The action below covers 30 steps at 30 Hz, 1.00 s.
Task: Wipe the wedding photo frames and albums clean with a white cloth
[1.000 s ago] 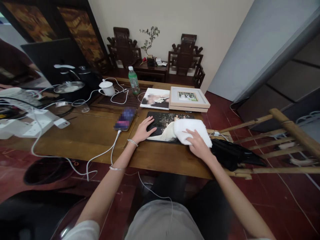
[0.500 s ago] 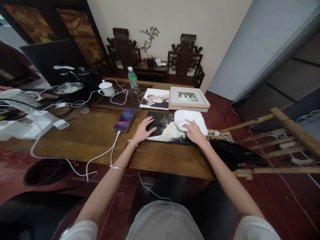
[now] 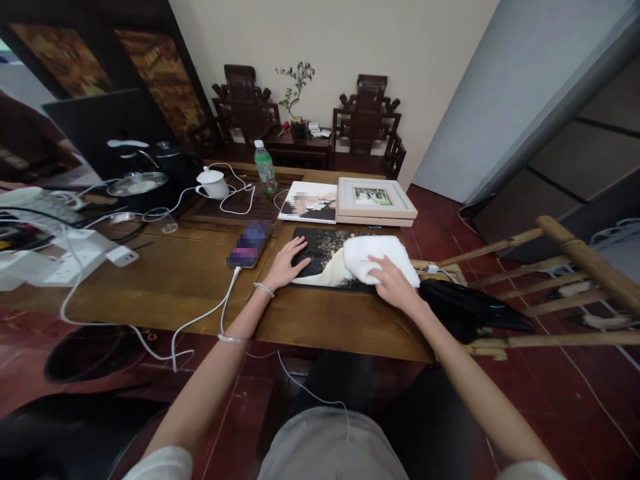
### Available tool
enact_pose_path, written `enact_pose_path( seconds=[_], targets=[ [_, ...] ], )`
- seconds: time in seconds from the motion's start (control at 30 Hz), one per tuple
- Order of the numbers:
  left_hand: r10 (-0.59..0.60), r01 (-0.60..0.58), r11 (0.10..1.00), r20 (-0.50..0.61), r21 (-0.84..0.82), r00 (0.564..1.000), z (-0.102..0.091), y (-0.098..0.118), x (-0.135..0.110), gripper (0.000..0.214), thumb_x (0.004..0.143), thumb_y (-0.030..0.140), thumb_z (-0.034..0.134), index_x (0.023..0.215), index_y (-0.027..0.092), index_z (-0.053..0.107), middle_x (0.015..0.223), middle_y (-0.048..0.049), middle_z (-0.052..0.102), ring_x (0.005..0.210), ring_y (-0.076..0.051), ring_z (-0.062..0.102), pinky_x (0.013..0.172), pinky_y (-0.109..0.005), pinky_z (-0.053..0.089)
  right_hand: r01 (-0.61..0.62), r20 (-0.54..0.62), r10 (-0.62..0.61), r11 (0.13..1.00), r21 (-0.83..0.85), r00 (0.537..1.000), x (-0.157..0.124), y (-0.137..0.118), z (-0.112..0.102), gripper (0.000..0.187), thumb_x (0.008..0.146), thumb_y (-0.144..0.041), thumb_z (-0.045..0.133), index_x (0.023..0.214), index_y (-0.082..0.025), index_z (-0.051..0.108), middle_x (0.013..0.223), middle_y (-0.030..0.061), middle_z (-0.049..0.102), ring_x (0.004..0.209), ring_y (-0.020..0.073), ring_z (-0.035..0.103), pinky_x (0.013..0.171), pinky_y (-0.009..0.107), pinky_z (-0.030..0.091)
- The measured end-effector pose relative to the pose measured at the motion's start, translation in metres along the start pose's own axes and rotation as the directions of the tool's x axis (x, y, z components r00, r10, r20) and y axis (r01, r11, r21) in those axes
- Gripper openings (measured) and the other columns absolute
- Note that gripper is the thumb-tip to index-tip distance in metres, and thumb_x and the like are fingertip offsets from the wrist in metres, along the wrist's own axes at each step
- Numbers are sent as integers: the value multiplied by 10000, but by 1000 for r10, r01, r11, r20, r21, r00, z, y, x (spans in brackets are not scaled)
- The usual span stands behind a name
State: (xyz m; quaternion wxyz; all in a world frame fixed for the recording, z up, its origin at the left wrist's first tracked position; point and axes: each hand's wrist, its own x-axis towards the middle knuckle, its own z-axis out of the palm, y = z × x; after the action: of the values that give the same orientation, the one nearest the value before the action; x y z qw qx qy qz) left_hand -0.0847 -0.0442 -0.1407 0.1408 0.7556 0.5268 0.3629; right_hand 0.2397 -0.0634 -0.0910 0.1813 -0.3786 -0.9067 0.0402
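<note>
Desk (image 3: 330,317): brown wood, smooth, long, with a straight near edge.

Photo panel (image 3: 320,252): flat dark rectangle bearing a pale gown; lies near that edge, before the seated person. Long axis runs left to right, roughly along the edge; the gown's train trails to the left end.

Picture frame (image 3: 373,197): boxy, light rim, wide pale mount; just beyond the panel, beside a thin white-edged print (image 3: 310,203).

Cloth (image 3: 363,253): white, fluffy, folded into a soft pad; covers the panel's right part.

Left hand (image 3: 286,265): flat at the panel's left end, fingers slightly spread, thumb apart.

Right hand (image 3: 396,285): on the cloth, index finger extended; cannot tell whether the others pinch it.
</note>
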Motion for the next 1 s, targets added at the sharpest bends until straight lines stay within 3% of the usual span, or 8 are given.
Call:
enact_pose_path(
  seconds=[0.13, 0.27, 0.4, 0.6, 0.7, 0.83, 1.0],
  targets=[
    [5, -5, 1000, -4, -8, 1000, -1, 1, 0, 487, 874, 454, 531, 1302, 222, 541, 1443, -90, 460, 1372, -237, 364, 1140, -472, 280, -86, -52, 85, 996, -22, 995, 38, 33, 9, 564, 621, 23, 415, 1088, -176, 660, 1254, 143, 619, 1273, 275, 476, 1079, 563, 305],
    [-16, 16, 999, -11, -33, 1000, 0, 3, 0, 475, 873, 449, 539, 1286, 217, 556, 1438, -92, 466, 1373, -232, 365, 1144, -461, 276, -114, -80, 111, 993, -31, 991, 43, 36, 15, 537, 641, 24, 411, 1088, -148, 655, 1260, 171, 607, 1295, 292, 446, 1085, 599, 260],
    [-47, 46, 997, -18, -54, 999, 1, 4, -1, 463, 870, 441, 550, 1276, 222, 567, 1440, -92, 464, 1376, -243, 361, 1140, -470, 277, -92, -75, 90, 995, -32, 993, 15, 15, 15, 507, 630, 30, 415, 1039, -138, 664, 1304, 187, 572, 1314, 299, 423, 1098, 600, 249],
    [-70, 70, 996, -16, -48, 997, 3, 2, -1, 448, 870, 425, 554, 1281, 246, 563, 1449, -79, 454, 1380, -254, 352, 1129, -504, 276, 37, -28, -36, 999, 26, 999, -43, -41, 2, 469, 588, 56, 386, 892, -181, 654, 1355, 103, 548, 1354, 295, 366, 1099, 637, 230],
    [-54, 54, 998, -14, -42, 998, 3, 2, -1, 458, 871, 418, 553, 1287, 226, 559, 1444, -90, 459, 1382, -252, 348, 1134, -496, 271, 52, 23, -54, 996, 79, 998, -57, -54, -7, 486, 590, 58, 373, 899, -188, 657, 1350, 86, 555, 1356, 277, 366, 1109, 615, 238],
    [-15, 14, 1000, -23, -20, 1000, 1, 2, -1, 474, 872, 424, 549, 1287, 195, 558, 1435, -107, 468, 1370, -252, 366, 1138, -475, 275, 42, 48, -47, 995, 89, 998, -41, -34, -7, 479, 598, 42, 392, 921, -175, 671, 1304, 125, 586, 1311, 270, 432, 1113, 576, 255],
    [26, -26, 1000, -32, -11, 999, 0, 2, 0, 472, 876, 427, 547, 1275, 174, 564, 1416, -121, 486, 1357, -249, 385, 1139, -445, 287, -81, 24, 81, 997, 2, 996, 15, 17, -1, 523, 629, 17, 403, 1057, -144, 658, 1283, 173, 583, 1284, 303, 446, 1078, 580, 290]
  ],
)
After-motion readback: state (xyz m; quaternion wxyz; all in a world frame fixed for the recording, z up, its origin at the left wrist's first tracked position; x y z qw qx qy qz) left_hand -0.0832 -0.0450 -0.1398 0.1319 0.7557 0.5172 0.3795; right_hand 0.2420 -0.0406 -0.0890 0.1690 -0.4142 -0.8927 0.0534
